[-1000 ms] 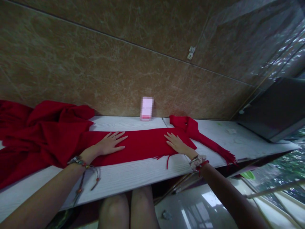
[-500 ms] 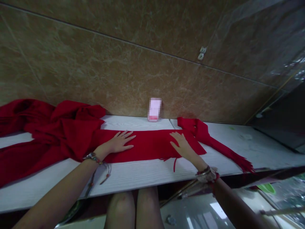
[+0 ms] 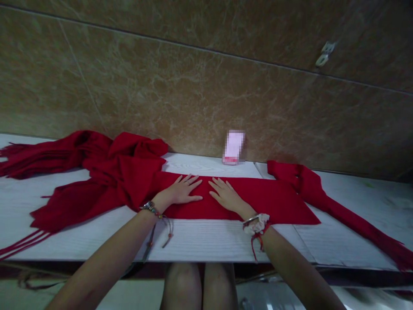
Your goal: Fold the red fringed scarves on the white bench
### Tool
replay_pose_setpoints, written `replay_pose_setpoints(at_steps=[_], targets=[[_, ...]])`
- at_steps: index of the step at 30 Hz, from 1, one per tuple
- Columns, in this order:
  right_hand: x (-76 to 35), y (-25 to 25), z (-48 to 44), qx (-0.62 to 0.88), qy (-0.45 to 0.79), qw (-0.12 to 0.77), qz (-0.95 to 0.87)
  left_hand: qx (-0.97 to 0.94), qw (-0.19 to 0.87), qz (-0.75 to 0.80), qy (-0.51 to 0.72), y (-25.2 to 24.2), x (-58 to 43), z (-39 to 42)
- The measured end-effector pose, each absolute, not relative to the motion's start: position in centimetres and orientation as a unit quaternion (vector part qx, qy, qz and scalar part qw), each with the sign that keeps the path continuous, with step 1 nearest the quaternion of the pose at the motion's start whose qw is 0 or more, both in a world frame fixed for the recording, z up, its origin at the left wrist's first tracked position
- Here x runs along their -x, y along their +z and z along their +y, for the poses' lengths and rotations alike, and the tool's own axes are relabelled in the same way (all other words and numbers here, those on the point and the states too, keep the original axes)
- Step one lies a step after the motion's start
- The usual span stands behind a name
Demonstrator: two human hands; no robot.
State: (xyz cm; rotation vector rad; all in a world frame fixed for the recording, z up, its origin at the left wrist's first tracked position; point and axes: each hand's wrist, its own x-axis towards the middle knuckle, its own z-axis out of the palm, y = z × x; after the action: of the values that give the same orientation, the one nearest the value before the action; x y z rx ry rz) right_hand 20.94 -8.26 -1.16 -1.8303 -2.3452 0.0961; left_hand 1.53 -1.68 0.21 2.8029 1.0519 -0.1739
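A long red scarf lies flat across the white table, folded into a strip. My left hand rests open and flat on the strip near its middle. My right hand lies open and flat just to the right of it, fingers spread, almost touching the left. Both wrists wear bracelets. Left of my hands the scarf bunches into a heap. Its other part trails off to the right, ending in fringe.
A small pink card leans against the brown marble wall at the table's back edge. More red cloth with fringe spreads over the far left of the table. My knees show under the table's front edge.
My right hand slid left along the scarf strip until it lies beside my left hand. The view turned left, and the dark object at the right went out of view.
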Motion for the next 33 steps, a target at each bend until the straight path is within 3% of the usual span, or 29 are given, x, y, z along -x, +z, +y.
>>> replay_pose_setpoints(at_steps=[11, 17, 25, 33], targets=[[-21.3, -1.0, -8.8, 0.618, 0.043, 0.095, -0.780, -0.898, 0.108, 0.413, -0.106, 1.0, -0.4, -0.6], [-20.8, -0.6, -9.4, 0.521, 0.075, 0.133, -0.840, -0.893, 0.112, 0.419, -0.120, 1.5, -0.3, -1.0], [-19.7, 0.2, -10.8, 0.464, 0.130, 0.096, -0.871, -0.891, 0.117, 0.420, -0.127, 1.8, -0.1, -1.3], [-18.7, 1.3, -11.5, 0.406, 0.084, 0.085, -0.906, -0.903, 0.103, 0.402, -0.112, 1.5, 0.3, 0.0]])
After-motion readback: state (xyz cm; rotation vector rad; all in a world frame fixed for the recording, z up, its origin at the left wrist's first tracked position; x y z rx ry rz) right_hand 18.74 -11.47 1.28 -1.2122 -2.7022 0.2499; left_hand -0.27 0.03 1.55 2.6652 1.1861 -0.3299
